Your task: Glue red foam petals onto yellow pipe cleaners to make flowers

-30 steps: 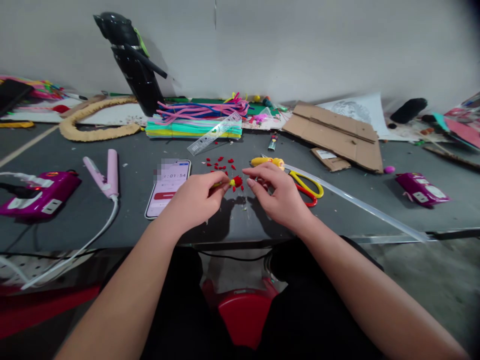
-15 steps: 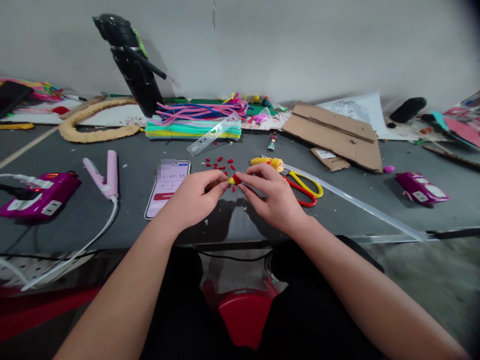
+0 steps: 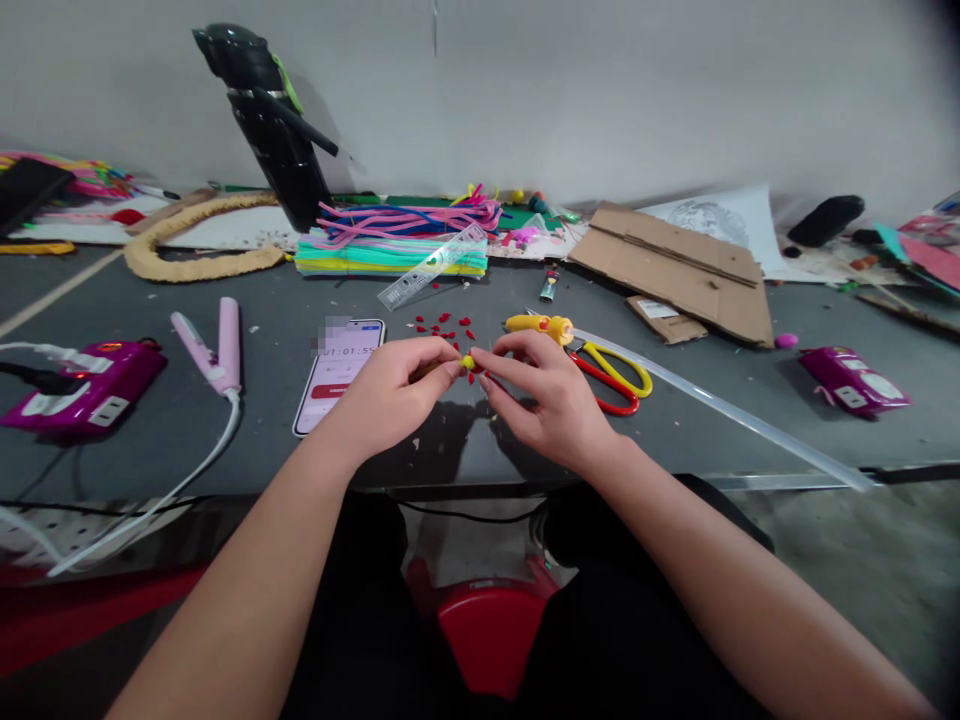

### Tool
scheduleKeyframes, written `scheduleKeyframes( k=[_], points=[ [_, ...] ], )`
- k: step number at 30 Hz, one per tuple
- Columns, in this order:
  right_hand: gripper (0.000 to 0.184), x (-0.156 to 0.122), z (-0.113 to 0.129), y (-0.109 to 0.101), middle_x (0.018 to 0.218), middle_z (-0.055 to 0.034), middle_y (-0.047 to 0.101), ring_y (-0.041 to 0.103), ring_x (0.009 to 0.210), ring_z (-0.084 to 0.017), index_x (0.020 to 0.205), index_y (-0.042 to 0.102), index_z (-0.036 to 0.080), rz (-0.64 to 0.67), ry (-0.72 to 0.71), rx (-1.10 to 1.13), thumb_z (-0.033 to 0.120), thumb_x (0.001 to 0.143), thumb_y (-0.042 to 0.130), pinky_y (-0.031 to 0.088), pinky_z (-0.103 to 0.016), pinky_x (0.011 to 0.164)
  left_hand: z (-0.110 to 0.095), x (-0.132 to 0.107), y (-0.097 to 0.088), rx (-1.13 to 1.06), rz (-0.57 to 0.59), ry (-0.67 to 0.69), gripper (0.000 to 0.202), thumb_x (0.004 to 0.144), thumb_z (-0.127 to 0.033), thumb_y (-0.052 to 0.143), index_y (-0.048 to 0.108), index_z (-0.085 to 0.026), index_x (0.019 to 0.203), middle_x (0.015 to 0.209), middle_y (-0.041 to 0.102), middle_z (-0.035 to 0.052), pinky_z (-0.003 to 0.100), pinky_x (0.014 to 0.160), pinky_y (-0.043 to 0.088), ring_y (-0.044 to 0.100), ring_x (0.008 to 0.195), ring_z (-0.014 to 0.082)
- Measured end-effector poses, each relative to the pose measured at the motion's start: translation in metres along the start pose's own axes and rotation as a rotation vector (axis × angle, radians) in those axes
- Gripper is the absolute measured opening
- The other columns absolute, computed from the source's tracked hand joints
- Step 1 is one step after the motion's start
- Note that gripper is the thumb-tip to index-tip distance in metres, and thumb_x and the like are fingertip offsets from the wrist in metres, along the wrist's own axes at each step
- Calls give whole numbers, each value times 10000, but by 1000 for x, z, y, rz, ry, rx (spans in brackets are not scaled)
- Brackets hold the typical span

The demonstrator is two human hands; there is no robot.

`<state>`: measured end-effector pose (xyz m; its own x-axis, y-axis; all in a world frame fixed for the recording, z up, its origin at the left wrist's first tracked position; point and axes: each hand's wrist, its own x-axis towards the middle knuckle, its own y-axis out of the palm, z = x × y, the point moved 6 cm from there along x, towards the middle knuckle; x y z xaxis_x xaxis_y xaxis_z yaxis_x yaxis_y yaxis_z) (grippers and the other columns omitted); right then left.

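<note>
My left hand [image 3: 405,395] is closed, its thumb and forefinger pinching a small yellow fuzzy piece [image 3: 467,361] over the table. From the other side my right hand [image 3: 547,400] meets it, thumb and fingertips around a small red piece [image 3: 478,369] against the yellow one. The fingers partly hide both pieces, so how they join cannot be made out. Just behind the fingertips, several small red petal-like bits [image 3: 444,320] lie scattered. A yellow glue gun [image 3: 551,328] and scissors with red and yellow handles [image 3: 634,378] lie beside my right hand.
Left of my hands are a phone [image 3: 330,390], a pink hair straightener [image 3: 227,345] and a purple power strip [image 3: 94,390]. Behind lie bundled pipe cleaners [image 3: 390,258], a clear ruler [image 3: 431,268], a lighter [image 3: 550,285] and cardboard [image 3: 675,270]. A clear rod [image 3: 720,405] extends rightward.
My right fingertips have shifted slightly around the yellow piece. The red piece shows less and sits lower, below the yellow. The whole view has moved a little.
</note>
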<state>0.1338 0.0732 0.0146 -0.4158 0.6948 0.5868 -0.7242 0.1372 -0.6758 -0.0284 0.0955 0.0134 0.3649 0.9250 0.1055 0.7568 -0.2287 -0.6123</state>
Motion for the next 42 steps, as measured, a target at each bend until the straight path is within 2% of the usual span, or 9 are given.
scheduleKeyframes(
  k=[4,9,13,16,22,25,29,35,42],
  points=[
    [357,0,-1,-3,1137,-98,619,596,998,-220,1285,634,256,-49,66,95,248,934,568,515,-404,856,4,0,-3,52,-26,-9,259,925,-397,518,684,-199,913,796,671,17,279,608,393,571,702,165],
    [276,0,-9,-1,1042,-87,641,598,835,-172,1211,639,207,-82,181,170,234,959,528,508,-331,742,18,2,-14,243,-91,-92,261,911,-398,510,667,-205,836,735,666,15,290,605,374,560,662,174],
    [133,6,-16,14,870,-61,640,575,796,-173,954,648,178,27,205,61,251,962,536,461,-306,729,24,3,-19,309,-110,-94,257,904,-379,496,653,-204,800,700,648,19,292,582,340,542,642,175],
    [210,15,-18,27,852,-75,625,552,775,-185,851,613,162,143,187,-116,295,978,512,432,-313,722,28,3,-20,315,-122,-97,256,901,-376,493,653,-202,803,664,622,15,291,565,314,517,605,168],
    [268,28,-19,45,1142,-129,606,556,995,-223,1101,648,137,363,135,-386,73,927,454,430,-318,804,35,2,-20,306,-131,-131,232,897,-360,498,647,-206,810,645,586,-3,292,558,293,491,580,157],
    [237,29,-24,49,1139,-119,608,557,973,-227,1020,679,163,414,177,-472,97,926,472,425,-316,736,34,2,-21,300,-136,-121,229,894,-351,498,627,-203,776,634,568,-5,293,563,290,485,583,156],
    [211,30,-29,55,1058,-108,623,564,924,-222,890,683,171,438,203,-529,165,952,481,418,-316,704,32,1,-22,296,-140,-114,230,888,-352,504,604,-203,745,628,562,-5,290,566,290,473,578,155],
    [180,30,-30,63,1029,-123,627,576,953,-241,984,638,128,415,178,-585,125,948,462,434,-329,796,31,-1,-23,276,-159,-95,247,894,-355,500,598,-196,733,631,581,-1,285,566,298,480,577,152],
    [189,27,-29,66,1015,-140,631,585,945,-258,978,612,115,427,167,-605,56,900,451,433,-341,825,31,0,-23,272,-175,-96,233,885,-354,516,611,-196,742,636,602,0,283,574,304,484,582,152]
  ],
)
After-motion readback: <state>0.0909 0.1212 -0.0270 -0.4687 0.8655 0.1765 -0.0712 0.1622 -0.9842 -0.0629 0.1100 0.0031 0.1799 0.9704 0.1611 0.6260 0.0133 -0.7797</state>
